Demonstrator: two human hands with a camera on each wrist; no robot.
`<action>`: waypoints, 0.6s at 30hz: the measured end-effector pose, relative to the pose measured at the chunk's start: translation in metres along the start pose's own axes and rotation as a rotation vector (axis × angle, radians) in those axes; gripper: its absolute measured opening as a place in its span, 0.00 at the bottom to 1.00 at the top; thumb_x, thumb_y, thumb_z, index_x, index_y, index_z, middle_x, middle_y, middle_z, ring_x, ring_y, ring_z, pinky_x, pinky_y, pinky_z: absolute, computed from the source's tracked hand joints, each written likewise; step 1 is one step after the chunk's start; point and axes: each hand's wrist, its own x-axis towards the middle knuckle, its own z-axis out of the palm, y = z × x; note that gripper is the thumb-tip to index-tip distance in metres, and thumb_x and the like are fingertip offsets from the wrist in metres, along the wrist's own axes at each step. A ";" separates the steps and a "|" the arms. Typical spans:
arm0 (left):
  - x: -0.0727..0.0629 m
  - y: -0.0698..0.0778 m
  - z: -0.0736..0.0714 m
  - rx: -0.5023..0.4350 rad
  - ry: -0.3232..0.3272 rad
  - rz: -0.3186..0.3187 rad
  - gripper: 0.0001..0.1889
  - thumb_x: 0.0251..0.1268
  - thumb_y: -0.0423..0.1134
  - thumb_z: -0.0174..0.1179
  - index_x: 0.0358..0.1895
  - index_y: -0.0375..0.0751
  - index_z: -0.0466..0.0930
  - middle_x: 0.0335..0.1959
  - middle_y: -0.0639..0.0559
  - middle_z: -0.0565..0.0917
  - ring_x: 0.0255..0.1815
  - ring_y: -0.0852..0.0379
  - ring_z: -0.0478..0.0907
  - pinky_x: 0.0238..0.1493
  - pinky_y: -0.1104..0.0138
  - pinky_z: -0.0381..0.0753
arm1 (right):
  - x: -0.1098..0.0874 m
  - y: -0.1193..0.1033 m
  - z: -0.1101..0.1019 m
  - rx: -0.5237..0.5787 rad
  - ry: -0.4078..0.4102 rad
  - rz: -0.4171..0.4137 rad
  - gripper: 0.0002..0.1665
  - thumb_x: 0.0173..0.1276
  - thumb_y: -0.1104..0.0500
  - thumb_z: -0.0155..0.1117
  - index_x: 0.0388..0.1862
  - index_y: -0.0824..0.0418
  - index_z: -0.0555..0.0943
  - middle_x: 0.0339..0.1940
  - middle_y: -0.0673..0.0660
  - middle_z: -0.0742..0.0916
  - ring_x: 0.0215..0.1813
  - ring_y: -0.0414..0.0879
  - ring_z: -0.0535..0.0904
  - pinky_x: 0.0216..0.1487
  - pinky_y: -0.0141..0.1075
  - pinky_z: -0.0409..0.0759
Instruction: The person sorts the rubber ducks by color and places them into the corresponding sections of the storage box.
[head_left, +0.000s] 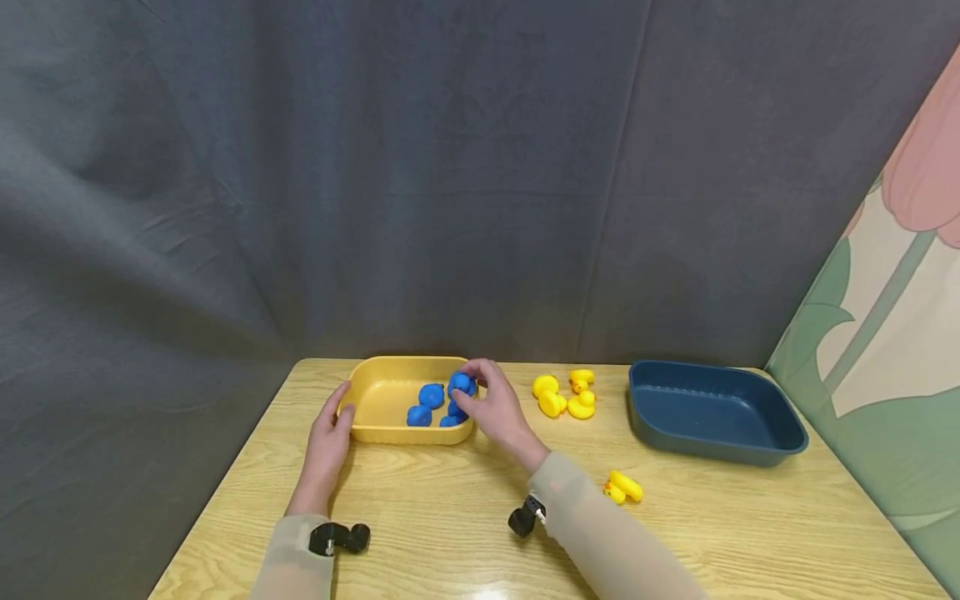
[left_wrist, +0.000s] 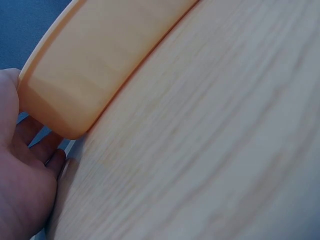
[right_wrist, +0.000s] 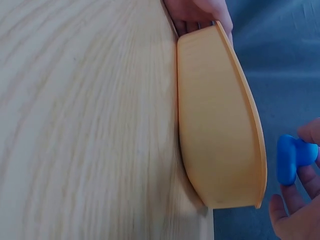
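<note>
My right hand (head_left: 497,408) pinches a blue rubber duck (head_left: 460,382) between thumb and fingers, over the right end of the yellow tray (head_left: 408,435). In the right wrist view that blue duck (right_wrist: 287,160) shows above rim height, just beyond the tray's end. Several more blue ducks (head_left: 431,396) lie inside, in the tray's right half. My left hand (head_left: 330,422) grips the left end of the tray, thumb over the rim and fingers along the outside. The left wrist view shows the same left hand (left_wrist: 25,175) at the tray's corner.
Several yellow rubber ducks (head_left: 552,404) stand in a group right of the yellow tray. One more yellow duck (head_left: 624,485) lies on its side nearer the front. A dark blue tray (head_left: 720,450) sits at the table's right. A grey curtain (head_left: 480,183) hangs behind the wooden table (head_left: 427,517).
</note>
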 end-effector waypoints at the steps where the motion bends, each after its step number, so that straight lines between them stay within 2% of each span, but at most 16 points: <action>1: 0.000 0.000 0.000 0.003 0.000 -0.001 0.30 0.93 0.48 0.46 0.91 0.55 0.58 0.91 0.44 0.55 0.91 0.41 0.48 0.88 0.44 0.51 | 0.000 0.000 0.002 0.001 -0.007 -0.004 0.19 0.76 0.65 0.76 0.62 0.62 0.81 0.58 0.57 0.83 0.63 0.55 0.80 0.78 0.55 0.75; 8: 0.001 0.001 0.000 0.015 0.006 0.009 0.30 0.94 0.48 0.46 0.91 0.53 0.58 0.91 0.43 0.56 0.91 0.40 0.49 0.88 0.44 0.51 | -0.003 -0.004 0.012 -0.022 -0.080 -0.040 0.22 0.76 0.64 0.76 0.65 0.67 0.81 0.59 0.59 0.85 0.67 0.60 0.81 0.75 0.61 0.76; 13: 0.000 0.001 0.000 0.013 0.003 0.007 0.30 0.94 0.48 0.46 0.91 0.54 0.58 0.91 0.44 0.56 0.91 0.41 0.48 0.88 0.44 0.51 | -0.005 -0.007 0.017 -0.061 -0.121 -0.030 0.21 0.77 0.61 0.75 0.65 0.61 0.82 0.60 0.58 0.87 0.65 0.58 0.83 0.72 0.58 0.78; 18: -0.001 0.002 0.000 0.011 0.001 0.001 0.30 0.94 0.48 0.46 0.91 0.54 0.57 0.91 0.43 0.56 0.91 0.41 0.47 0.88 0.44 0.51 | -0.006 -0.010 0.020 -0.066 -0.132 -0.014 0.22 0.78 0.61 0.75 0.66 0.59 0.83 0.63 0.60 0.87 0.66 0.62 0.83 0.74 0.58 0.78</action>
